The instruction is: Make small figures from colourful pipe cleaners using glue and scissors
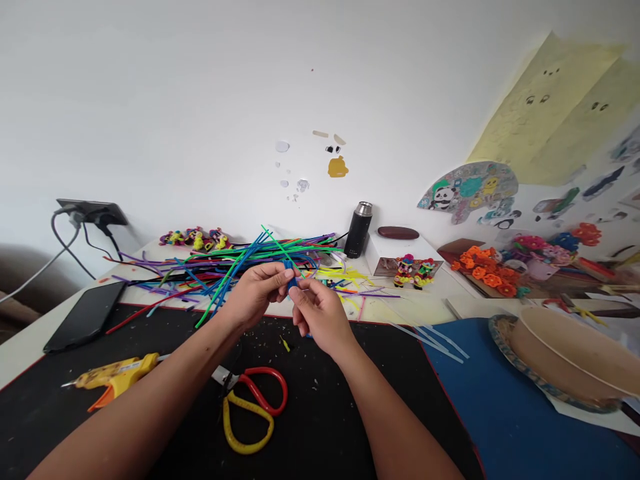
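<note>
Between my two hands is a short piece of blue pipe cleaner (290, 275), pinched at fingertip height above the black mat. My left hand (265, 287) grips its upper left side with thumb and forefinger. On the lower right, my right hand (317, 313) has its thumb and curled fingers closed on the same piece. A little blue also shows beneath the right fingers. Behind the hands lies a loose pile of coloured pipe cleaners (225, 263). Scissors (255, 403) with one red and one yellow handle rest on the mat below, partly behind my left forearm.
A yellow glue gun (120, 377) and a black phone (83, 317) lie to the left. At the back stand a black flask (359, 232) and a white box (400, 250) with small figures. Clear glue sticks (440, 343) and a large bowl (570, 347) are right.
</note>
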The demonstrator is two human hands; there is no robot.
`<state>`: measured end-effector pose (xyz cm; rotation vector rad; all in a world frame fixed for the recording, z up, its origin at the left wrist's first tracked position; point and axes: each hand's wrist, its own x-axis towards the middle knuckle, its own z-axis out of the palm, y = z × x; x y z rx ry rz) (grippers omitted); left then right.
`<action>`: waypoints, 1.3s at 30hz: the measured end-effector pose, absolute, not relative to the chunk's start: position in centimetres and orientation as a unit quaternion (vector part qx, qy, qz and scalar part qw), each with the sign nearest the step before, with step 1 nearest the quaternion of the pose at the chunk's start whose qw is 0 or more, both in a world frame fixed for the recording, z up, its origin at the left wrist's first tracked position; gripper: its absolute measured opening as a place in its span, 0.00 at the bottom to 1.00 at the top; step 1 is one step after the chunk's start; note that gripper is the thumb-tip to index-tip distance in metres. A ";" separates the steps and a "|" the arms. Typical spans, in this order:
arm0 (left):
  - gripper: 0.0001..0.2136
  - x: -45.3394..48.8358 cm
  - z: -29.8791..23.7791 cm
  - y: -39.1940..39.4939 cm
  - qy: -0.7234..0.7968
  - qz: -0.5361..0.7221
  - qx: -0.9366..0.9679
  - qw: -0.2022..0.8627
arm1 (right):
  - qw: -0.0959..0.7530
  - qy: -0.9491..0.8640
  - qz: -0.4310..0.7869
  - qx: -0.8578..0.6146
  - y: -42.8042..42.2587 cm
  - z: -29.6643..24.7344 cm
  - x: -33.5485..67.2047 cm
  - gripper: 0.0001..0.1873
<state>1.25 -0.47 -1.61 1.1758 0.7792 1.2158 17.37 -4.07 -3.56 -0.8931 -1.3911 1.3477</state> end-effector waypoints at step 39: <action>0.21 2.0 -1.3 -1.0 0.320 0.578 0.440 0.609 | 0.478 -0.636 0.450 -0.405 -4.3 -3.6 17.6 0.22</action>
